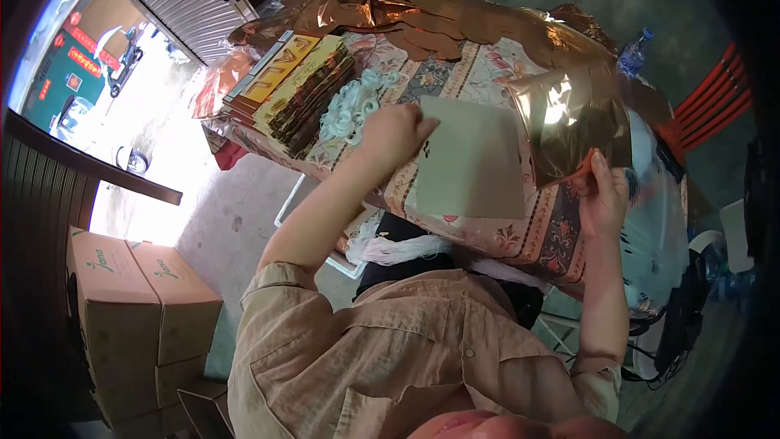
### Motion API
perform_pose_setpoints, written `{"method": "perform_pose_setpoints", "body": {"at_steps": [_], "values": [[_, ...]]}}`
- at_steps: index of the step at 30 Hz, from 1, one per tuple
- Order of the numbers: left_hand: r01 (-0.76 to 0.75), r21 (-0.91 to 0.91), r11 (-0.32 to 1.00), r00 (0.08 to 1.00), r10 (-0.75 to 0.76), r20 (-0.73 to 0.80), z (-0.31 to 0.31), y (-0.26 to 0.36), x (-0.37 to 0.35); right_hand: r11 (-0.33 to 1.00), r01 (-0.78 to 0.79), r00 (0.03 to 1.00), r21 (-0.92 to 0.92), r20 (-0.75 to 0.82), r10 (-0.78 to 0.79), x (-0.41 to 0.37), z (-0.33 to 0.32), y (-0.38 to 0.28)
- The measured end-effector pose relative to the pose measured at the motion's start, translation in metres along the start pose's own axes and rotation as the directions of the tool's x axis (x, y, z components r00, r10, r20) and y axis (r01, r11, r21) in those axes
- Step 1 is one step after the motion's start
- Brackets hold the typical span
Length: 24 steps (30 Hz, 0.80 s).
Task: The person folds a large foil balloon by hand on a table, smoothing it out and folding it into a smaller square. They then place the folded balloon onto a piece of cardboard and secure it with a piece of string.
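Observation:
My left hand (394, 132) is closed, its fingers curled over the left edge of a flat grey-green board (471, 162) on the table; whatever may be in the fingers is hidden. Just beyond that hand lies a pile of white curled plastic rings (349, 110). My right hand (603, 195) pinches the lower right corner of a shiny gold foil bag (569, 126), which lies to the right of the board. An orange fold of the foil shows at the thumb.
Stacked printed sheets (301, 85) with a yellow panel sit at the table's left. Copper foil (455, 20) covers the far edge, near a plastic bottle (635, 53). A red chair (715, 102) stands right. White thread (398, 249) lies by my lap; cartons (118, 276) stand lower left.

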State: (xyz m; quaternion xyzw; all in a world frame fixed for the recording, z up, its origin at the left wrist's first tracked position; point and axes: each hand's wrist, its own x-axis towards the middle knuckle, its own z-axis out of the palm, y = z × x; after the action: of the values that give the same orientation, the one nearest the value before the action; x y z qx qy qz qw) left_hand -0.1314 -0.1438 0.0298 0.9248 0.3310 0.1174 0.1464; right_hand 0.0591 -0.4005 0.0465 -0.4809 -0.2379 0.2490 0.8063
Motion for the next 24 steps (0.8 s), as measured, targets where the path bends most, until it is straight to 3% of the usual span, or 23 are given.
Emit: {"method": "perform_pose_setpoints", "body": {"at_steps": [2, 4, 6, 7, 9, 13, 16, 18, 19, 21, 22, 24], "values": [[0.003, 0.045, 0.999, 1.000, -0.002, -0.024, -0.010, -0.016, 0.020, 1.000, -0.018, 0.999, -0.015, -0.037, 0.017, -0.003, -0.003, -0.001], [0.005, 0.087, 0.996, 0.999, -0.001, -0.048, -0.013, -0.029, 0.046, 0.999, -0.032, 0.998, 0.013, 0.058, 0.031, -0.002, -0.012, 0.004], [-0.028, 0.349, 0.937, 0.984, 0.088, -0.158, -0.004, -0.042, 0.071, 0.999, -0.040, 0.999, 0.031, 0.036, 0.039, -0.003, -0.007, 0.008], [-0.032, 0.345, 0.938, 0.983, 0.092, -0.160, 0.004, -0.047, 0.081, 0.997, -0.050, 0.999, 0.052, 0.015, 0.049, -0.003, -0.003, 0.009], [0.014, 0.529, 0.848, 0.982, 0.089, -0.169, 0.021, -0.051, 0.097, 0.998, -0.047, 0.999, 0.030, -0.008, 0.048, -0.006, 0.004, 0.009], [-0.113, 0.581, 0.806, 0.989, 0.149, -0.014, 0.015, -0.054, 0.109, 0.999, -0.052, 0.998, 0.013, -0.041, 0.052, -0.008, 0.001, 0.006], [-0.100, 0.435, 0.895, 0.994, 0.066, 0.091, -0.016, -0.048, 0.108, 0.999, -0.051, 0.998, -0.015, -0.035, 0.051, -0.008, -0.010, 0.004], [-0.065, 0.001, 0.998, 0.997, 0.065, -0.036, -0.034, -0.051, 0.111, 0.999, -0.049, 0.998, -0.010, -0.050, 0.049, -0.010, -0.011, 0.000], [-0.067, 0.001, 0.998, 0.997, 0.067, -0.030, -0.043, -0.049, 0.107, 0.999, -0.044, 0.998, -0.007, -0.055, 0.043, -0.010, -0.012, -0.001], [-0.059, -0.448, 0.892, 0.990, 0.111, 0.091, -0.074, -0.027, 0.086, 0.999, -0.045, 0.998, -0.008, -0.053, 0.045, -0.009, -0.017, -0.001], [-0.060, -0.445, 0.893, 0.989, 0.112, 0.093, -0.079, -0.021, 0.081, 0.999, -0.045, 0.998, -0.010, -0.045, 0.045, -0.008, -0.018, 0.000], [-0.033, -0.617, 0.787, 0.977, 0.157, 0.147, -0.083, -0.011, 0.071, 0.999, -0.046, 0.997, 0.004, -0.062, 0.046, -0.008, -0.019, 0.002]]}}
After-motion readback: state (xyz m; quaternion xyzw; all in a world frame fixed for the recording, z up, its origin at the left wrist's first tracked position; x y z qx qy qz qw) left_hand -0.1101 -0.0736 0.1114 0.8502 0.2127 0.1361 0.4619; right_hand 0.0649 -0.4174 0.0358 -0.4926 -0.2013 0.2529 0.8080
